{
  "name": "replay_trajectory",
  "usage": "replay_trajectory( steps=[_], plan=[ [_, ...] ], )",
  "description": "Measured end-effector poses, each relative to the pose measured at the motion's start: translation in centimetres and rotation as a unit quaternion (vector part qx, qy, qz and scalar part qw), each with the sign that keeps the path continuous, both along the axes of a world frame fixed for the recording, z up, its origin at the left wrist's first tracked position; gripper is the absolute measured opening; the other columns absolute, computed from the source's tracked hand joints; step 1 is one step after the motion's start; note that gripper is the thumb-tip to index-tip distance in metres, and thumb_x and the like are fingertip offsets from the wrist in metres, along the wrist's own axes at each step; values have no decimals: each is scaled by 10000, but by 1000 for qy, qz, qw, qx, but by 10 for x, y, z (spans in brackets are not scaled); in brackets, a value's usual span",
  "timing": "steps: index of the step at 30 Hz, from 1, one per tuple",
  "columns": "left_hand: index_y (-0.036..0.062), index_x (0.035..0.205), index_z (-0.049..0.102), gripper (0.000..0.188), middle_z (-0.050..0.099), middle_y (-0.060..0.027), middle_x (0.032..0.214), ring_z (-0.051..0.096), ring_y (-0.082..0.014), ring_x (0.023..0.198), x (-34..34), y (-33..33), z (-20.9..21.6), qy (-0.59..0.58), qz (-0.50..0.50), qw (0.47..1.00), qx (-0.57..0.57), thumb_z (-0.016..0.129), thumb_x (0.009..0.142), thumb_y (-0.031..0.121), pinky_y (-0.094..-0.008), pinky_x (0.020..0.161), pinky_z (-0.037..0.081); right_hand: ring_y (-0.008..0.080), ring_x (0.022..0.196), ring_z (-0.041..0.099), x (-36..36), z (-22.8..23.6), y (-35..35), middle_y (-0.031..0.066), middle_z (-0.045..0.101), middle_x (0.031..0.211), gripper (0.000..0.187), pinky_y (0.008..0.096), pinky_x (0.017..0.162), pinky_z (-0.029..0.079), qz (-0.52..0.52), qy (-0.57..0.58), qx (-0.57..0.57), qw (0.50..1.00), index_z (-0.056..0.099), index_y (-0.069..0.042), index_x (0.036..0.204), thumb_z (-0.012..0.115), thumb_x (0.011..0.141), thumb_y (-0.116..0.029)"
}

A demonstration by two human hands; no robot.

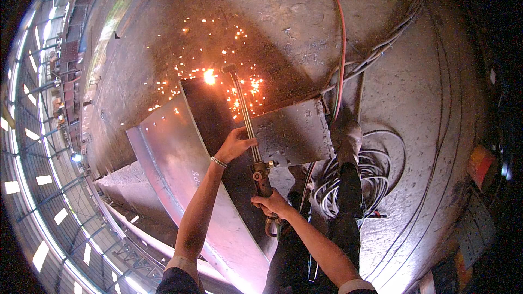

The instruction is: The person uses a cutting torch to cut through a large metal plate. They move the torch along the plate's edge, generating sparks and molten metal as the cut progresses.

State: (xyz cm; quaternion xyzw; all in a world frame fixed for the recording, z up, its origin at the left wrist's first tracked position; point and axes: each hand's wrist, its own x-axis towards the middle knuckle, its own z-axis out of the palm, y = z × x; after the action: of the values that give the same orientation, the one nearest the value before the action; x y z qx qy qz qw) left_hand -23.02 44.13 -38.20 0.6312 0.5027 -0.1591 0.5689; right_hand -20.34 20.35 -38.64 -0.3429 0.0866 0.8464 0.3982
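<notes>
A long cutting torch (248,114) runs away from me, its angled head close to a bright glowing spot at the far end of a steel beam (180,125). Orange sparks (239,100) spray around that spot. My left hand (237,144) is closed around the torch's thin metal tubes. Lower down, my right hand (273,205) grips the torch handle below the valve knobs. Beside the beam, to its right, lies a flat steel plate (294,133) with a rough right edge. The exact cut line is hidden by the glare.
A red hose (342,38) and a bundle of cables (381,46) cross the floor at the far right. Coiled hose (376,171) lies next to my feet. An orange-red object (481,167) stands at the right rim. Steel structures (68,92) line the left.
</notes>
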Motion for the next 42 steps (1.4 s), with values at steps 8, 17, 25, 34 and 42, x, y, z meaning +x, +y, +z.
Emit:
replay_trajectory(
  steps=[8,17,25,34,42],
  plan=[
    [-25,1072,550,328,665,-91,954,617,-149,869,-1,1,7,16,14,999,-25,686,818,131,-306,811,500,64,356,375,-7,-6,-4,-13,500,520,217,252,343,246,7,13,-6,1000,624,-50,765,716,852,-227],
    [57,1485,231,693,527,-123,1335,566,-212,1159,-16,2,48,-123,-45,985,-114,622,914,69,-348,974,478,70,357,361,-1,30,8,15,552,557,253,249,343,255,-85,79,-27,993,616,-47,1066,626,919,-253],
    [13,1432,347,603,632,-106,1152,608,-161,1032,-30,-3,48,-120,46,985,-115,642,920,133,-291,883,502,61,365,350,1,28,3,33,578,605,278,243,357,276,-61,89,6,994,565,-57,1121,608,925,-250],
    [-48,1278,525,454,674,-58,965,605,-93,845,-22,-9,43,-50,1,999,11,683,889,125,-243,723,504,78,345,335,5,41,12,-24,396,461,267,266,361,252,-60,72,3,996,540,-75,1018,624,914,-306],
    [-56,1249,535,442,687,-73,972,610,-89,852,-25,-7,40,-46,4,999,3,696,877,121,-240,704,508,73,373,360,-6,30,4,70,615,708,325,250,357,283,-57,75,10,996,554,-41,1130,570,942,-305]
  ],
)
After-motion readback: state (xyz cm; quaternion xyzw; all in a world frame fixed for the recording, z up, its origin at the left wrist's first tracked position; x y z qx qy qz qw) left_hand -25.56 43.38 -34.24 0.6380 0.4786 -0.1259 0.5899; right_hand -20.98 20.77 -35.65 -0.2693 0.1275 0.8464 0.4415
